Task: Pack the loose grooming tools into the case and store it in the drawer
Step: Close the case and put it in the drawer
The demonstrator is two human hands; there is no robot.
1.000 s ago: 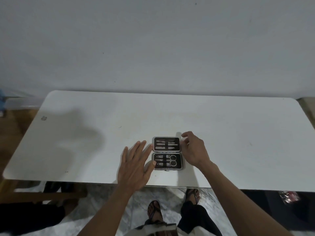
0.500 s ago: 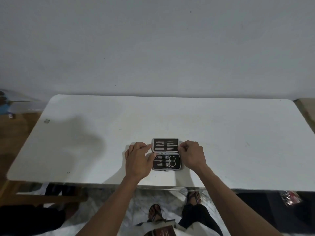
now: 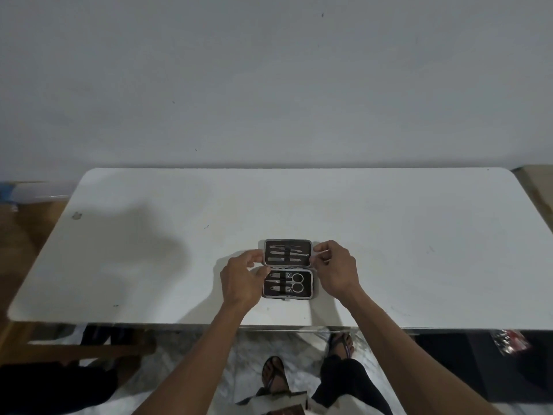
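A small grooming case [image 3: 288, 268] with a silver rim and dark lining lies flat and spread wide on the white table [image 3: 389, 235], near its front edge. Its far half holds slim metal tools under a strap; its near half holds scissors [image 3: 294, 283] and clippers. My left hand [image 3: 244, 280] pinches the left edge of the far half. My right hand [image 3: 335, 269] pinches its right edge. No loose tools lie on the table. No drawer is in view.
A plain wall stands behind the table. A wooden frame [image 3: 74, 351] shows below the table at the left. My feet in sandals [image 3: 275, 372] are on the marble floor. A small red packet [image 3: 508, 342] lies at the lower right.
My left hand went from lying flat beside the case to pinching the far half's left edge. My right hand stayed at the right edge. The case remains spread flat.
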